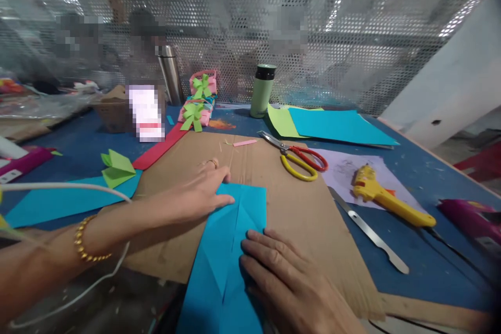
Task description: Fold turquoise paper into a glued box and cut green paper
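Note:
A folded sheet of blue paper lies lengthwise before me, with creases and a triangular flap down its middle. It rests on a brown cardboard sheet, and its near end runs past the bottom of the view. My left hand is at the paper's far left corner, thumb lying on the sheet and the other fingers stretched beyond its edge. My right hand rests with fingers extended over the paper's right side. Red-and-yellow-handled scissors lie partly open on the cardboard, beyond my hands.
To the right are a metal scalpel handle, a yellow glue gun and blue sheets. A green tumbler stands at the back. A phone, a folded green paper piece and a white cable are left.

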Demonstrator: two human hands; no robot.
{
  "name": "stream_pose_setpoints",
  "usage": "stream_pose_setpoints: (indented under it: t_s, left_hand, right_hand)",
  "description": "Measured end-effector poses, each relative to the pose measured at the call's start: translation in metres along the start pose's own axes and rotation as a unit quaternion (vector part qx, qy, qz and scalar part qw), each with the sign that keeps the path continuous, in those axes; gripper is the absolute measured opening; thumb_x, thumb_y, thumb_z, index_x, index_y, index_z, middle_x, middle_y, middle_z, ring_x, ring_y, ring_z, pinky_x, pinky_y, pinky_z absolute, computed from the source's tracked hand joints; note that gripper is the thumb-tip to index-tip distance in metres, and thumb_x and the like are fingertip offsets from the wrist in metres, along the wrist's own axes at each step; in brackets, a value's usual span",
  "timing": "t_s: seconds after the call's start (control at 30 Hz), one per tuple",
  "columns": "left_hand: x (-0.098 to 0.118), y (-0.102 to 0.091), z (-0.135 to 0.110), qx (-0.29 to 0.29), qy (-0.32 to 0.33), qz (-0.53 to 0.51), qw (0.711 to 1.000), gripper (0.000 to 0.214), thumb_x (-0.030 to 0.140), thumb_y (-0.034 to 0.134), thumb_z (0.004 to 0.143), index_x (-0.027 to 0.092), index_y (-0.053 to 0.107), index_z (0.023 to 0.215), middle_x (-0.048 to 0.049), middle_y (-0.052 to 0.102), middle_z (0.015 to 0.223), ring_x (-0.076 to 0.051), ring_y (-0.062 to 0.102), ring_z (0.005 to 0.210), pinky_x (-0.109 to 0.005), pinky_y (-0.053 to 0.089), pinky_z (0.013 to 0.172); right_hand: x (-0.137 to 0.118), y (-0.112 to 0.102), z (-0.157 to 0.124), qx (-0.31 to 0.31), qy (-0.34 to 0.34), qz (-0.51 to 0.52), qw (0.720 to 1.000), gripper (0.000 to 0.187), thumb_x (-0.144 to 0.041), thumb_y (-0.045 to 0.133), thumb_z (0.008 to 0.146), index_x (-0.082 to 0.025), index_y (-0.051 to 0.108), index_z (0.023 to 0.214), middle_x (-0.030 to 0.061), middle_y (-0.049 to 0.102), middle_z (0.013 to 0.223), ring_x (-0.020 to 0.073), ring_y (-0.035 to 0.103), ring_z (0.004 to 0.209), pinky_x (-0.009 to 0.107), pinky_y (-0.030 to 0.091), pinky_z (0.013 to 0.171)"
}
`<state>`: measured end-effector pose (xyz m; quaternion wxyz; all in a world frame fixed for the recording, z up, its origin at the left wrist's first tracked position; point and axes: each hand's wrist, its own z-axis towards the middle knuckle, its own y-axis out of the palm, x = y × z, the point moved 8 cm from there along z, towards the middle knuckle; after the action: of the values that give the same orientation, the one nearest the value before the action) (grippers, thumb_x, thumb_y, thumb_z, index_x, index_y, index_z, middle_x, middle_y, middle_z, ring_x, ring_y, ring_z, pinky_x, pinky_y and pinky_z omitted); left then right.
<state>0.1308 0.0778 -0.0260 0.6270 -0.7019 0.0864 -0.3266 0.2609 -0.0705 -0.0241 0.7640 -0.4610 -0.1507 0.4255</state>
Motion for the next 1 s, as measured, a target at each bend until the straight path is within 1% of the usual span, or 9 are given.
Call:
stream_pose_setpoints:
  t_s: [0.1,0.23,0.33,0.43,0.57,0.67,0.77,0.87,1.0]
  left_hand:
    - [0.001,-0.001,-0.001,-0.006,-0.005,-0.037,0.999,0.031,0.047,0.06,0.082,0.021,0.056,0.098,-0.0093,0.061,0.106,-0.027,0.055,0.101,-0.038,0.044,0.084]
    - [-0.003,-0.003,-0.004,0.008,-0.066,-0.101,0.993,0.031,0.038,0.064,0.074,0.02,0.056,0.099,-0.0058,0.061,0.097,-0.023,0.056,0.086,-0.032,0.042,0.072]
    - [-0.001,-0.005,-0.008,0.046,-0.085,-0.157,0.983,0.035,0.032,0.066,0.069,0.02,0.06,0.102,-0.0041,0.061,0.093,-0.021,0.056,0.083,-0.03,0.04,0.069]
    - [0.002,-0.007,-0.014,0.093,-0.089,-0.224,0.966,0.023,0.029,0.067,0.067,0.018,0.063,0.088,-0.0022,0.059,0.082,-0.019,0.054,0.078,-0.028,0.039,0.065]
    - [0.005,-0.005,-0.024,0.108,-0.117,-0.371,0.915,0.017,0.031,0.068,0.069,0.018,0.059,0.078,0.0008,0.057,0.071,-0.016,0.053,0.068,-0.026,0.04,0.059]
    - [0.014,-0.006,-0.031,0.097,-0.112,-0.492,0.858,0.025,0.035,0.073,0.07,0.017,0.06,0.081,-0.0006,0.062,0.072,-0.016,0.058,0.067,-0.026,0.045,0.059]
    - [0.026,-0.008,-0.035,0.088,-0.101,-0.552,0.823,0.031,0.036,0.078,0.068,0.017,0.061,0.086,-0.002,0.066,0.075,-0.017,0.063,0.068,-0.027,0.049,0.061]
    - [0.04,-0.009,-0.036,0.079,-0.077,-0.572,0.813,0.036,0.037,0.082,0.067,0.017,0.061,0.089,-0.001,0.065,0.074,-0.017,0.063,0.066,-0.026,0.049,0.058]
    - [0.056,-0.007,-0.036,0.087,-0.054,-0.596,0.797,0.046,0.038,0.083,0.066,0.019,0.061,0.101,-0.0001,0.067,0.077,-0.016,0.064,0.067,-0.024,0.051,0.059]
  right_hand:
    - [-0.001,0.001,-0.001,-0.011,-0.005,0.016,1.0,0.03,-0.02,0.048,0.101,-0.015,0.064,0.126,0.0117,0.07,0.127,0.0222,0.061,0.125,0.041,0.05,0.109]
    - [-0.002,0.003,-0.003,-0.022,0.009,0.035,0.999,0.031,-0.018,0.047,0.1,-0.016,0.064,0.126,0.012,0.068,0.129,0.024,0.058,0.128,0.044,0.051,0.107]
    - [-0.002,0.005,-0.003,-0.032,0.015,0.04,0.999,0.031,-0.016,0.047,0.1,-0.016,0.063,0.126,0.0124,0.067,0.13,0.0246,0.056,0.129,0.045,0.05,0.107]
    - [-0.006,0.003,-0.002,-0.028,0.007,0.042,0.999,0.032,-0.014,0.046,0.1,-0.016,0.063,0.126,0.0131,0.067,0.129,0.0247,0.056,0.129,0.046,0.05,0.106]
    - [-0.005,-0.009,-0.001,-0.009,0.02,0.056,0.998,0.03,-0.016,0.051,0.098,-0.02,0.065,0.125,0.0115,0.067,0.128,0.0237,0.059,0.125,0.042,0.053,0.1]
    - [0.018,-0.031,0.0,0.064,0.094,0.066,0.991,0.034,-0.022,0.053,0.098,-0.022,0.061,0.131,0.0122,0.063,0.134,0.0235,0.058,0.125,0.041,0.052,0.101]
    - [0.057,-0.055,0.0,0.166,0.238,0.078,0.954,0.04,-0.035,0.056,0.096,-0.022,0.059,0.134,0.0117,0.065,0.131,0.0247,0.061,0.12,0.043,0.052,0.099]
    - [0.08,-0.05,0.012,0.153,0.326,0.222,0.906,0.046,-0.049,0.064,0.089,-0.021,0.066,0.125,0.0103,0.072,0.113,0.0235,0.068,0.1,0.038,0.056,0.085]
    - [0.08,-0.027,0.027,0.121,0.382,0.463,0.791,0.046,-0.053,0.081,0.071,-0.015,0.074,0.096,0.0068,0.074,0.085,0.0192,0.067,0.074,0.03,0.054,0.066]
